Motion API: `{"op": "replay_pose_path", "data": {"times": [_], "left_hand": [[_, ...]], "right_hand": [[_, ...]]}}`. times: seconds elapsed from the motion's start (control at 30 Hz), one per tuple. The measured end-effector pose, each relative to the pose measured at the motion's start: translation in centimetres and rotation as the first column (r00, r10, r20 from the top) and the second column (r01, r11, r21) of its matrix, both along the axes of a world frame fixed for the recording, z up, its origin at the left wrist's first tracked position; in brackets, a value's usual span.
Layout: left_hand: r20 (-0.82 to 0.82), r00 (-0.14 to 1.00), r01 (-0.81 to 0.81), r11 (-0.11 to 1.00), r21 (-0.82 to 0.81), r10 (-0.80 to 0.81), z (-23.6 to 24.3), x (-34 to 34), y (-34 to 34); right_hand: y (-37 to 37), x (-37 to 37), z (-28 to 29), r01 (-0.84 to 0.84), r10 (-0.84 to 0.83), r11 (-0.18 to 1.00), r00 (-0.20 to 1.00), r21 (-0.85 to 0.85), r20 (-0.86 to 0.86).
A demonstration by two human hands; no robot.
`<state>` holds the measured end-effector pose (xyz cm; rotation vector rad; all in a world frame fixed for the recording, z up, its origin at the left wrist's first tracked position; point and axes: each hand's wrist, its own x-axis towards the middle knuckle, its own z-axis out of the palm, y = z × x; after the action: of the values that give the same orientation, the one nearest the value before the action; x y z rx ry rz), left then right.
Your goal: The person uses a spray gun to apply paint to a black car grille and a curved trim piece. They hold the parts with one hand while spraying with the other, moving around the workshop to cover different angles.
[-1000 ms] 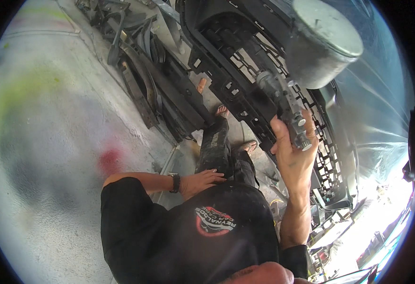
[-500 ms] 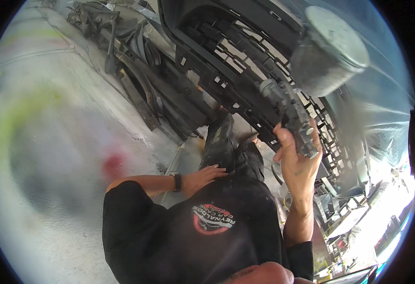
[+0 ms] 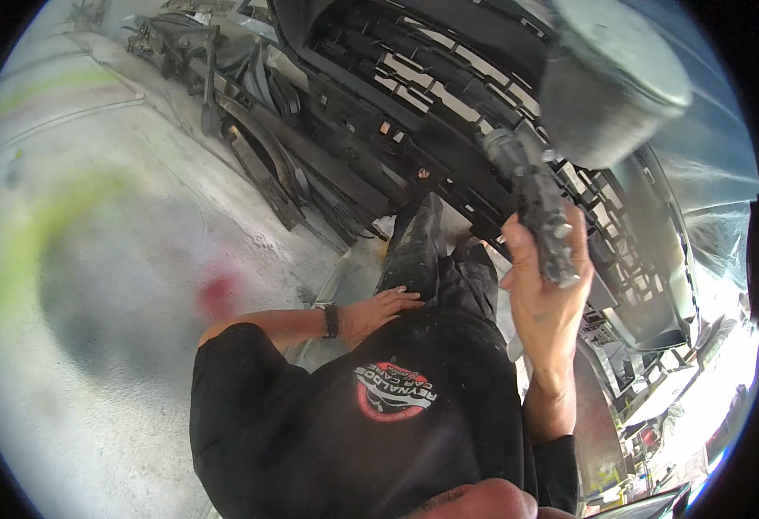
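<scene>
Holding a spray gun (image 3: 531, 203) (cup (image 3: 608, 99) contents hidden) is the right hand (image 3: 548, 294).

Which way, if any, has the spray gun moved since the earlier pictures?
Yes: against the black grille panel, the spray gun now sits lower, though the whole view shifted too.

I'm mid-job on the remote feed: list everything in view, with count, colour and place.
Spray gun: 1, grey, right of centre
Cup: 1, grey, atop the gun
Grille panel: 1, black, behind the gun
Curved parts: several, dark, upper left
Plastic sheeting: count unclear, translucent, upper right
Clutter: uncountable, mixed, lower right
Pale surface: 1, whitish with coloured patches, left
Wristband: 1, black, left wrist
Shirt: 1, black, lower centre
Trousers: 1 pair, dark, centre
Left hand: 1, bare, against the trousers
Right hand: 1, bare, gripping the gun
</scene>
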<state>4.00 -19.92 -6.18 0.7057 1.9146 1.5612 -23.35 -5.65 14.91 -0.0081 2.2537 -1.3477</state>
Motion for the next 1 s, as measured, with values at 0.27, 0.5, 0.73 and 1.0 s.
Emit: {"op": "replay_pose_path", "data": {"times": [0.27, 0.5, 0.73, 1.0], "left_hand": [[-0.062, 0.998, -0.024, 0.999, 0.042, 0.027, -1.0, 0.5, -0.2], [0.129, 0.992, -0.002, 1.0, -0.012, 0.004, -0.2, 0.4, -0.4], [-0.088, 0.994, -0.055, 0.997, 0.049, 0.059, -1.8, 1.4, 0.4], [0.082, 0.997, 0.001, 0.996, -0.093, 0.006, -1.1, 1.1, 0.6]], "right_hand": [[0.3, 0.9, -0.9, -0.036, 0.067, 0.986, 0.978, -0.16, 0.198], [2.1, 1.0, -1.2, 0.083, -0.06, 0.97, 0.993, -0.229, 0.106], [3.2, 1.2, -1.6, 0.218, -0.2, 0.95, 0.975, -0.222, 0.1], [5.2, 0.9, -0.9, 0.216, -0.119, 0.902, 0.957, -0.373, 0.265]]}}
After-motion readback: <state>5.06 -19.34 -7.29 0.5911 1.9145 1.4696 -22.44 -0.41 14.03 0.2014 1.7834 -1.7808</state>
